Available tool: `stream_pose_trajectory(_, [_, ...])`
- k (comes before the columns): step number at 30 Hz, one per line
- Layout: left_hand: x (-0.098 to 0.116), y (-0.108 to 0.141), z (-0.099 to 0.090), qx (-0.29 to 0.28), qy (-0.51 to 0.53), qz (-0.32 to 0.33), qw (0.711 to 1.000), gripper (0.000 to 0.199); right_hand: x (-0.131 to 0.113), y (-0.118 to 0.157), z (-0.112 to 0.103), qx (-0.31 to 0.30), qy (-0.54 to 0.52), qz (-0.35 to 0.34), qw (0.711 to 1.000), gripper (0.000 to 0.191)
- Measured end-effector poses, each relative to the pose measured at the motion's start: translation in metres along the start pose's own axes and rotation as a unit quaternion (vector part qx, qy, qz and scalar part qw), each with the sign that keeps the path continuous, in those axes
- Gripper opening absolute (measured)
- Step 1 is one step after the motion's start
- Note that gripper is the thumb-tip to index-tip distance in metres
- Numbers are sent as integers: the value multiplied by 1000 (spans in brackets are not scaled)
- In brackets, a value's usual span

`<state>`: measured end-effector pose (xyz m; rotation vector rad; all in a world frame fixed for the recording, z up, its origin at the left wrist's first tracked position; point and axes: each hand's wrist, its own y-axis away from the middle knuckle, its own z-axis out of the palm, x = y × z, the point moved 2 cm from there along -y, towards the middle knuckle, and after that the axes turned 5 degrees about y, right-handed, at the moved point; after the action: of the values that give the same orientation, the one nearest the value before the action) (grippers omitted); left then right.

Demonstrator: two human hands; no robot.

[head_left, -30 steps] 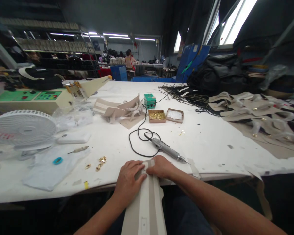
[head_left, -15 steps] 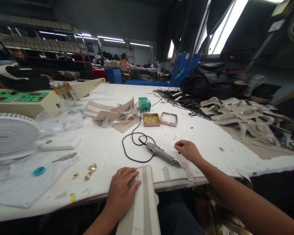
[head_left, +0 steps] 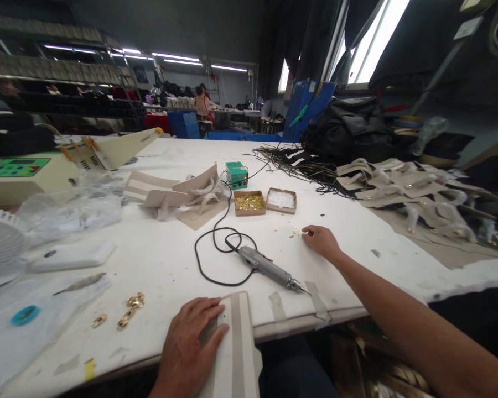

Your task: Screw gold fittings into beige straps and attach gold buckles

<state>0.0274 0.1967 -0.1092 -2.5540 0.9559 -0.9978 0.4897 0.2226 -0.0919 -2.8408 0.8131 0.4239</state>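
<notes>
A beige panel with a darker stripe [head_left: 237, 348] lies over the table's front edge. My left hand [head_left: 193, 342] rests on its left side, fingers spread over it and thumb apart. Beside a few tiny gold pieces [head_left: 294, 232] on the table is my right hand [head_left: 317, 241], its fingers curled and drawn together; whether they hold anything is hidden. Between my hands lies a grey electric screwdriver [head_left: 269, 268], its tip toward the front right. Gold metal fittings [head_left: 129, 310] lie left of my left hand.
Behind the screwdriver stand a box of small gold parts [head_left: 249, 204], a box with white contents [head_left: 281, 200] and a green power unit [head_left: 236, 175]. Beige pieces lie left [head_left: 170, 190] and right [head_left: 415, 193]. A white fan [head_left: 2, 243] is at far left. A person [head_left: 202, 105] is in the background.
My right hand has moved away from the screwdriver toward the tiny gold pieces. My left hand stays on the panel. The view has shifted, so most things appear further left.
</notes>
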Motion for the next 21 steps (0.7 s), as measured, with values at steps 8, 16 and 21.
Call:
stream_pose_trajectory(8, [-4, 1, 2, 14, -22, 31, 999, 28, 58, -8, -21, -35, 43, 28, 998, 24])
stream_pose_trajectory(16, [-4, 0, 2, 20, -28, 41, 999, 28, 58, -6, -31, -26, 23, 23, 999, 20])
stream_pose_trajectory(21, [-4, 3, 2, 25, -30, 41, 998, 27, 37, -3, -30, -31, -32, 9, 999, 26])
